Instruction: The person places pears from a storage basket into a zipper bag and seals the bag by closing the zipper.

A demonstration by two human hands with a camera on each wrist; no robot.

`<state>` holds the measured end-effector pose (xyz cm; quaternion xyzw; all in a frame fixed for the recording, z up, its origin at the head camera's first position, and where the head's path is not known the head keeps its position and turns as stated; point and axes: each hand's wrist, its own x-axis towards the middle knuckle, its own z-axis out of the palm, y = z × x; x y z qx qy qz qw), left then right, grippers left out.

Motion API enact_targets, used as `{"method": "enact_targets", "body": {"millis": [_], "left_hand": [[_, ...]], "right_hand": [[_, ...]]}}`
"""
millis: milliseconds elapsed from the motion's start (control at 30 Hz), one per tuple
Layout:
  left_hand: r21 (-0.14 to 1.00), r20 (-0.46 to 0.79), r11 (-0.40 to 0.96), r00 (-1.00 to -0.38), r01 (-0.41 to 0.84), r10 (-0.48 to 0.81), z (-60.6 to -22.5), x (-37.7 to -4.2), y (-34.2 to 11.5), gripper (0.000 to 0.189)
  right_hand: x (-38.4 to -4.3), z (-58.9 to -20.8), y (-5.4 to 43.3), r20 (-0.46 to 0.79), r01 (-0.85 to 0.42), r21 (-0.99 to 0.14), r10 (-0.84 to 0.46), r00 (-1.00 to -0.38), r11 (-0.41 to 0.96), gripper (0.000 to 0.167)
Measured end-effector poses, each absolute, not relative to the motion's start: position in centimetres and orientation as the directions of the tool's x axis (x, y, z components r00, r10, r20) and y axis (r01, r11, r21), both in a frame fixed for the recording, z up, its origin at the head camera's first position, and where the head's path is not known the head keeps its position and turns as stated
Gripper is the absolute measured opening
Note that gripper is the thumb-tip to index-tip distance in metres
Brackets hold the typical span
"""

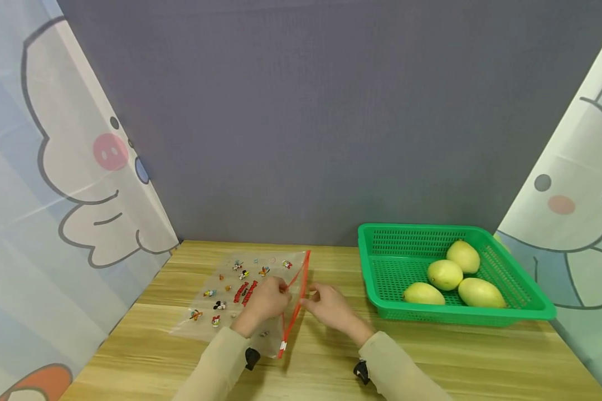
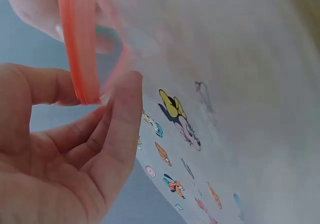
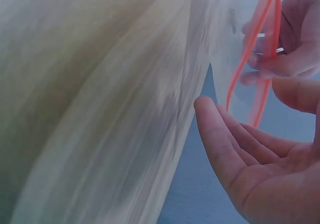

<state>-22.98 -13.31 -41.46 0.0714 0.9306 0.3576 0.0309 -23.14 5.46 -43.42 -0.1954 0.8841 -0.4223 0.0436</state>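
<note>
The left hand (image 1: 267, 303) pinches the clear bag (image 1: 238, 292) by its red top (image 1: 305, 273), nearer the desk's (image 1: 145, 356) left edge. The right hand (image 1: 333, 309) has thumb and fingers apart; I can't tell if they touch the bag. If the left fingers slip, the thin bag might flop closed. The green basket (image 1: 461, 316), near the back right corner, has yellow fruit (image 1: 445, 274); its rim hides some.

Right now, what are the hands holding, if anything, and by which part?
The left hand pinches the clear printed bag by its red zip edge; the right hand, close by, grips nothing.
</note>
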Motion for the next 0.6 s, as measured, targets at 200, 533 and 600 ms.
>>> {"method": "enact_targets", "body": {"millis": [200,533,600], "left_hand": [[0.685,0.018,0.716,-0.986,0.131,0.163,-41.4,-22.9,-13.1,0.018],[0.663,0.149,0.708,-0.97,0.242,0.191,-40.2,-21.7,-11.9,0.023],[0.643,0.171,0.723,-0.967,0.254,0.188,-39.9,-21.5,-11.5,0.022]], "right_hand": [[-23.0,-43.6,5.2,0.046,-0.226,-0.834,-0.346,-0.937,0.503,0.043],[-22.9,-43.6,4.7,0.02,-0.124,-0.924,-0.276,-0.961,0.362,0.03],[-22.9,-43.5,4.6,0.039,-0.137,-0.926,-0.272,-0.962,0.351,0.023]]}}
